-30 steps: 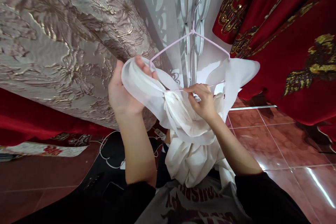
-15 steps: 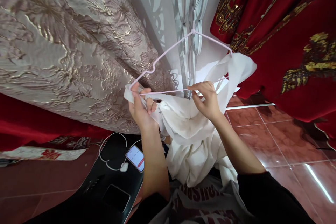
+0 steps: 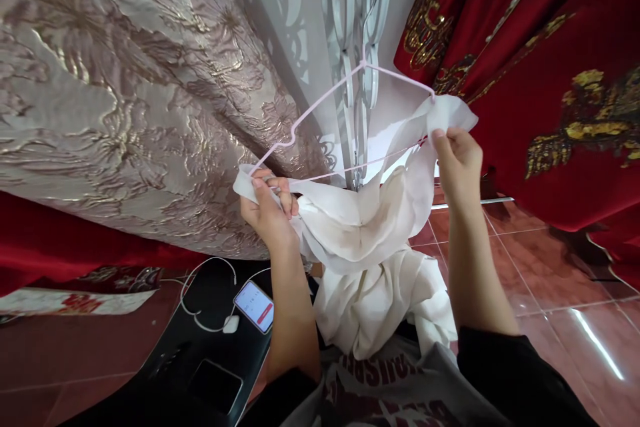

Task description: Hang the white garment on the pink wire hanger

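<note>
A thin pink wire hanger hangs by its hook from a white rack in front of me. A sheer white garment is draped over the hanger's lower bar and falls in folds toward my lap. My left hand is closed on the cloth at the hanger's left corner. My right hand pinches the cloth at the hanger's right corner, with its fingers curled.
A heavy beige and gold brocade fabric hangs at the left. Red garments with gold embroidery hang at the right. A lit phone with a white cable lies on a black case. The floor is glossy red tile.
My right hand has moved from the middle of the lower bar to the hanger's right corner. My left hand came down from the bunched cloth to the left corner, baring the hanger's left arm.
</note>
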`<state>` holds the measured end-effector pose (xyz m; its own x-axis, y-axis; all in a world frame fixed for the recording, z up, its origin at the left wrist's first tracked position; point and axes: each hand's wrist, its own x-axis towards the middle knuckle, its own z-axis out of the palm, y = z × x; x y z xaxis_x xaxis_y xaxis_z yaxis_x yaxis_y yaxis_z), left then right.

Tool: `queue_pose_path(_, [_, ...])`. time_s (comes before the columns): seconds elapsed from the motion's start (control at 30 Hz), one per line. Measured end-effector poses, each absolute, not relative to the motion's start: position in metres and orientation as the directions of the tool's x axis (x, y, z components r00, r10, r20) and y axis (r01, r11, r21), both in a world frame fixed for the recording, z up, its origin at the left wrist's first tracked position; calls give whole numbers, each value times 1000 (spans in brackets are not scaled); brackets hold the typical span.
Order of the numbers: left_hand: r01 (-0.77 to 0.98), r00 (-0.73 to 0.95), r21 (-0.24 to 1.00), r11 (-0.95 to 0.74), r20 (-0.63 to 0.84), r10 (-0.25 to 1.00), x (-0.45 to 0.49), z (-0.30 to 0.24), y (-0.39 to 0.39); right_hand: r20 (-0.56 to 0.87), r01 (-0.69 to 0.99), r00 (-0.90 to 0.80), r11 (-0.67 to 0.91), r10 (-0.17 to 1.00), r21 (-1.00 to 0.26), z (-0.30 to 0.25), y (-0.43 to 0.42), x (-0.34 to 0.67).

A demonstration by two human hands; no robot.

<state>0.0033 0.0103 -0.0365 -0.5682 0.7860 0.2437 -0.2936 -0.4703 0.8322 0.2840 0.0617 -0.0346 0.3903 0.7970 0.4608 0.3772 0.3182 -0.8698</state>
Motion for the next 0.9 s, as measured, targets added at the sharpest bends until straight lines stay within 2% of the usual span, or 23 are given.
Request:
queue_pose_path(0.2, [-262, -558, 847, -462, 258, 789, -3, -39, 11, 408, 338, 397, 283, 822, -898, -23, 73, 272])
queue_pose_path(0.4, [-243, -567, 862, -445, 246, 786, -7, -43, 15, 480, 314, 489, 367, 728, -876, -14, 64, 289])
queue_pose_path(0.53, [-264, -562, 840, -473, 264, 784, -4, -42, 14, 416, 293, 433, 311, 800, -904, -8, 61, 290])
queue_pose_path(0.63, [-258, -554, 837, -483, 282, 783, -3, -42, 15, 418, 328, 373, 303, 829, -895, -5, 64, 284])
queue_pose_path(0.8, [-289, -560, 810, -511, 290, 776, -8, -47, 17, 439, 400, 403, 276, 804, -874, -4, 71, 277])
queue_pose_path(0.9, [-323, -551, 799, -507, 277, 787, -9, -49, 17, 437, 338, 447, 305, 780, -890, -2, 71, 278])
